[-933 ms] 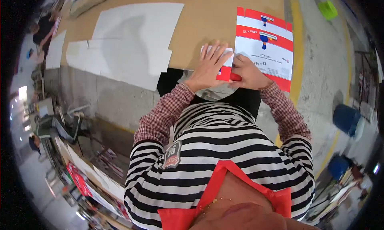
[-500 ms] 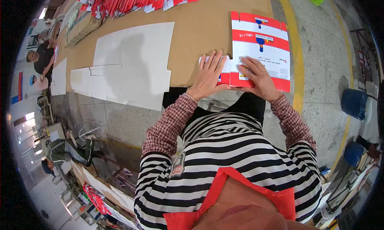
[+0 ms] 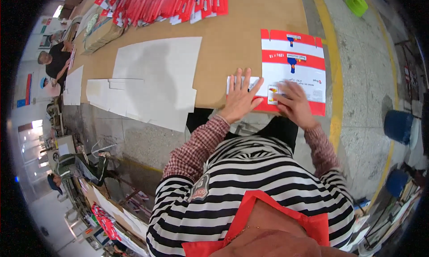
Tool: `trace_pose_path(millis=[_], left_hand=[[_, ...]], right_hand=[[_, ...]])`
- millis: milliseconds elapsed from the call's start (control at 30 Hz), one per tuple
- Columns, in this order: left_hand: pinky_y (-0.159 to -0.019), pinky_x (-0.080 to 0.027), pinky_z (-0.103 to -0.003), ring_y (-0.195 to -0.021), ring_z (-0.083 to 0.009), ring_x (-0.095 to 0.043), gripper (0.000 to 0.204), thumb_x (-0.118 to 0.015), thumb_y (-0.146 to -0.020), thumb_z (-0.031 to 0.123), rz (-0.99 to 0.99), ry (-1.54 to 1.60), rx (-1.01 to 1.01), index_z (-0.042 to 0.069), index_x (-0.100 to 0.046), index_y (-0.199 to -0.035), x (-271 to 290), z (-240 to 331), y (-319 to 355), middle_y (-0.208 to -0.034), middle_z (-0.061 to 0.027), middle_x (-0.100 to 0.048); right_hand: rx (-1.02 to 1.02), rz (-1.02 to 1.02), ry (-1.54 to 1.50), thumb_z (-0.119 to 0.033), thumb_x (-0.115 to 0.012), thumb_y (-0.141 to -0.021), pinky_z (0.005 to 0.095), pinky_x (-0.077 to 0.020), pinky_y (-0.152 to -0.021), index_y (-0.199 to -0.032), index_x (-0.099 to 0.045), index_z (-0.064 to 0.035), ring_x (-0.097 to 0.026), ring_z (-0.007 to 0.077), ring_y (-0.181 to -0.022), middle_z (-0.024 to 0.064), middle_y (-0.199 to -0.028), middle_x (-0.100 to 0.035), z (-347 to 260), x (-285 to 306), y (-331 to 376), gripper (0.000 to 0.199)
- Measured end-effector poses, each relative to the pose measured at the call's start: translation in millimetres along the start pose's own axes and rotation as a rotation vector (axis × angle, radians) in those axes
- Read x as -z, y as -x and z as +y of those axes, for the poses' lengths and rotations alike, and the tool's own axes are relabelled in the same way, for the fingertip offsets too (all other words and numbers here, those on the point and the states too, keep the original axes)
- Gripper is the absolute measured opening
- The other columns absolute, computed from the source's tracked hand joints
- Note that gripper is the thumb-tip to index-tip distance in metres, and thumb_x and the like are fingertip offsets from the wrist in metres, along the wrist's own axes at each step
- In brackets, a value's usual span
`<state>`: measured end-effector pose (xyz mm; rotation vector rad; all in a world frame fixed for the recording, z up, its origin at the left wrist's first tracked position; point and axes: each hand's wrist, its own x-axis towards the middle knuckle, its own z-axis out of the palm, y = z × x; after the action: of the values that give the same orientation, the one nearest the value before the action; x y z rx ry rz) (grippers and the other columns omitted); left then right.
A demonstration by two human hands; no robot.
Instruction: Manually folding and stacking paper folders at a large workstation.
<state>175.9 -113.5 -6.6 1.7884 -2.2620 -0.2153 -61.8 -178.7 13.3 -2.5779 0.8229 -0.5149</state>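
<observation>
A flat red and white printed carton blank [image 3: 308,80] lies at the right end of the brown table, its near edge along the table's front edge. My left hand [image 3: 241,96] rests palm down with fingers spread on the carton's narrow left flap. Part of that flap is hidden beneath it. Over the lower middle of the carton is my right hand [image 3: 296,104], fingers apart and a little bent, blurred by motion. Whether its fingertips touch the cardboard I cannot tell. Neither hand holds anything.
Plain white cardboard sheets [image 3: 156,73] lie left of my hands, overhanging the table's [image 3: 241,29] front edge. Red and white folded cartons [image 3: 170,4] are heaped at the back, beside a bundle of cardboard [image 3: 102,35]. Co-workers [image 3: 57,60] are at the far left.
My right hand has shifted slightly on the carton and is now blurred. My left hand stays on the flap. The whole view has moved a little with my head.
</observation>
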Motion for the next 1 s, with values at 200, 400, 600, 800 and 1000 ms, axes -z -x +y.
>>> trace_pose_path(millis=[200, 400, 600, 800, 1000], left_hand=[[-0.109, -0.012, -0.059, -0.138, -0.0447, -0.012, 0.052, -0.05, -0.091, 0.027, 0.138, 0.067, 0.13, 0.02, -0.039, -0.141, -19, 17, 3, -0.15, -0.0229, -0.018], [-0.108, -0.011, -0.059, -0.137, -0.0482, -0.01, 0.065, -0.051, -0.085, 0.015, 0.378, 0.491, 0.299, 0.01, -0.028, -0.145, -32, 75, -24, -0.15, -0.0258, -0.012], [-0.11, -0.016, -0.052, -0.135, -0.0469, -0.018, 0.063, -0.062, -0.081, 0.012, 0.57, 0.39, 0.393, 0.001, -0.036, -0.137, 31, -11, 52, -0.145, -0.0261, -0.025], [-0.091, -0.033, -0.05, -0.109, -0.0363, -0.044, 0.065, -0.07, -0.072, 0.05, 0.402, -0.058, 0.65, 0.005, -0.052, -0.114, 64, -66, 196, -0.114, -0.0174, -0.049], [-0.079, -0.037, -0.047, -0.098, -0.032, -0.045, 0.057, -0.081, -0.058, 0.029, 0.447, -0.104, 0.468, 0.007, -0.048, -0.099, 38, -69, 186, -0.1, -0.0133, -0.047]], right_hand=[[-0.892, 0.879, -1.402, -0.013, -0.06, -0.089, 0.0393, -0.0366, -0.104, -0.136, -0.038, -0.0036, -0.044, 0.0265, -0.125, 0.0153, -0.136, -0.045, 34, 10, 86, 0.053], [-0.649, 0.69, -1.364, -0.005, -0.056, -0.09, 0.0337, -0.0367, -0.101, -0.145, -0.022, -0.0049, -0.045, 0.0186, -0.121, 0.0088, -0.136, -0.044, -28, -68, -7, 0.064], [-0.511, -0.107, -1.238, 0.005, -0.055, -0.085, 0.033, -0.0442, -0.095, -0.143, -0.027, -0.0065, -0.053, 0.0174, -0.11, 0.0093, -0.128, -0.053, 116, 49, -46, 0.065], [-0.461, -0.194, -0.909, -0.004, -0.056, -0.083, 0.028, -0.0515, -0.062, -0.133, -0.047, -0.0051, -0.058, 0.0141, -0.067, 0.0048, -0.091, -0.066, 189, 60, -209, 0.051], [0.091, -0.651, -0.996, -0.013, -0.058, -0.086, 0.0318, -0.0513, -0.061, -0.125, -0.056, -0.0057, -0.061, 0.0199, -0.069, 0.0069, -0.088, -0.067, -46, -178, -428, 0.04]])
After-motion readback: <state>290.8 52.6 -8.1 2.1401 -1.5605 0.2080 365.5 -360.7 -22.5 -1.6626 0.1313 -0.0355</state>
